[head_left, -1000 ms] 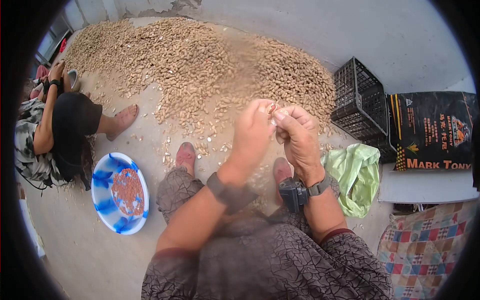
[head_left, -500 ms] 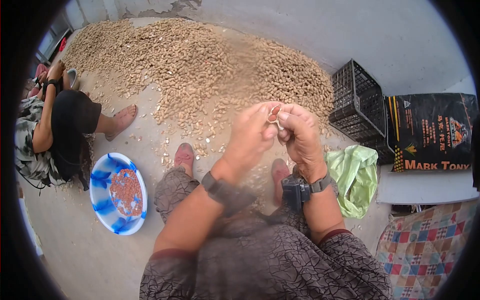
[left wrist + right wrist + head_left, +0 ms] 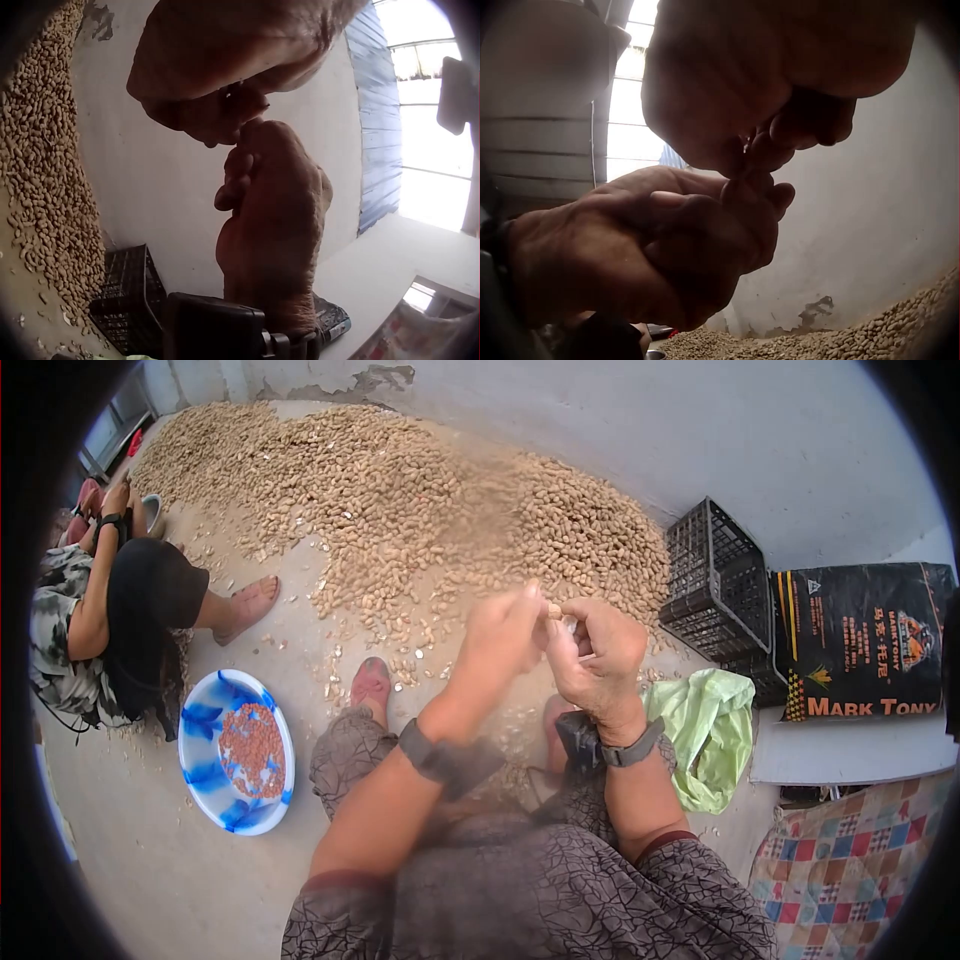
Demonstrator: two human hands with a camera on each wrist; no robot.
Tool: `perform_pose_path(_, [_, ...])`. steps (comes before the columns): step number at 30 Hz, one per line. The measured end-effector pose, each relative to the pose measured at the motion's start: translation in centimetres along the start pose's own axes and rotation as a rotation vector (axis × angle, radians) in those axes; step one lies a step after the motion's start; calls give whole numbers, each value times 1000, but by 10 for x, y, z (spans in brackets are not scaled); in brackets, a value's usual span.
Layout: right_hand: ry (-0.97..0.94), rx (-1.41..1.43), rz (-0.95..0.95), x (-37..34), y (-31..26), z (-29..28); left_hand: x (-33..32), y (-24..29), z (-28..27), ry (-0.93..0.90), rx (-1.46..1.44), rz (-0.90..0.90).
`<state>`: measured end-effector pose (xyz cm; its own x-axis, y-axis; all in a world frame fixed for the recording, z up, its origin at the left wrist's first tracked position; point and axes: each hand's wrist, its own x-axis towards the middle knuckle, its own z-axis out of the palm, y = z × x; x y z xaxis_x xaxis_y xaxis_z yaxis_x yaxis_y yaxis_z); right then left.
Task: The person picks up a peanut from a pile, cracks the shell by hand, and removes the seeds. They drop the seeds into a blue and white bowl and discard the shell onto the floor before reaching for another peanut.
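Peanut pod [image 3: 553,611], pinched in the grip of left hand [image 3: 505,635] and right hand [image 3: 606,653], seems at the cracking step, next needing firm thumb pressure.

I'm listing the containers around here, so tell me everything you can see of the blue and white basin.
The blue and white basin is a wide, open, shallow-looking vessel, oval in the head view, with a smooth, pale rim and blotchy blue patches over white. It looks like plastic. It stands upright on the grey floor, toward the left of that view. Reddish shelled peanuts lie across its bottom, with patches of the basin showing between them. Its underside is hidden.
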<state>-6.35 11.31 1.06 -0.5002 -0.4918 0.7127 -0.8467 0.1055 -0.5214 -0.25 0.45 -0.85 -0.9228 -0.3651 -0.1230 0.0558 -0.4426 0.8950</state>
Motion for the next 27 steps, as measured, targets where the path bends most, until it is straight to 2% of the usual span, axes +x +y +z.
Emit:
perform_pose_path(2, [-3,17,42,-1,0,0,1,-1,-1,-15,-71,-26])
perform_pose_path(4, [-37,61,129,0,-2,-2,4,-6,-7,-142,-189,-44])
perform_pose_path(5, [-39,60,131,-1,-1,-3,5,-8,-9,-142,-191,-46])
perform_pose_path(7, [-127,240,336,-2,-1,-7,6,-11,-11,-228,-248,-40])
perform_pose_path(10, [-39,398,384,-4,-3,-1,2,-1,-6,-217,-190,-46])
perform_pose_path(11, [-45,401,386,-2,-6,-3,1,0,-7,-211,-193,-46])
perform_pose_path(13, [-66,474,521,2,-8,-14,-1,0,-9,-209,-206,-94])
perform_pose_path(14, [-79,440,533,-2,6,-17,-1,2,-11,-205,-209,-104])
perform_pose_path(17, [-172,600,692,1,14,-27,1,14,-30,-121,-189,-102])
perform_pose_path(18, [-176,604,708,5,13,-30,2,20,-38,-73,-304,-122])
perform_pose_path(20, [-708,489,722,12,14,-31,-4,28,-54,-14,-415,-157])
perform_pose_path(23, [-806,366,747,8,42,-17,-9,39,-71,76,-529,-141])
perform_pose_path(25, [-766,353,800,-4,82,-4,-16,44,-80,84,-652,-128])
perform_pose_path(27, [-622,327,936,-15,118,14,-21,49,-84,98,-682,-116])
